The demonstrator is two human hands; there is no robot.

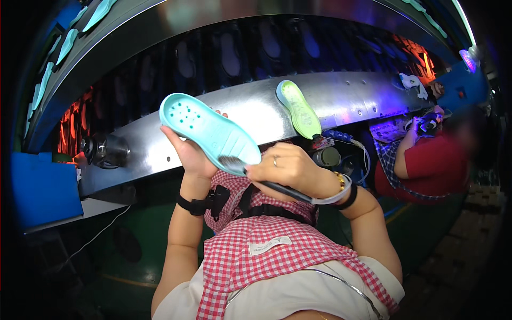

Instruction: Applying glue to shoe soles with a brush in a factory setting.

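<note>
My left hand [193, 157] is closed around the edge of a turquoise shoe sole [210, 130], holding it tilted with its hollow side up. Small holes dot the sole's far end, and ridges cross its near part. In my right hand [290, 168] is a brush [280, 189] with a dark handle. Its bristles touch the sole's near end. A light green shoe sole [300, 109] lies on the metal ledge ahead, right of the turquoise one.
The metal ledge [362, 96] runs along a conveyor carrying several soles [231, 53]. More turquoise soles [66, 45] lie upper left. A dark round container [106, 151] stands on the left, a lidded jar [326, 157] near my right hand. A co-worker in a red shirt [434, 162] works at right.
</note>
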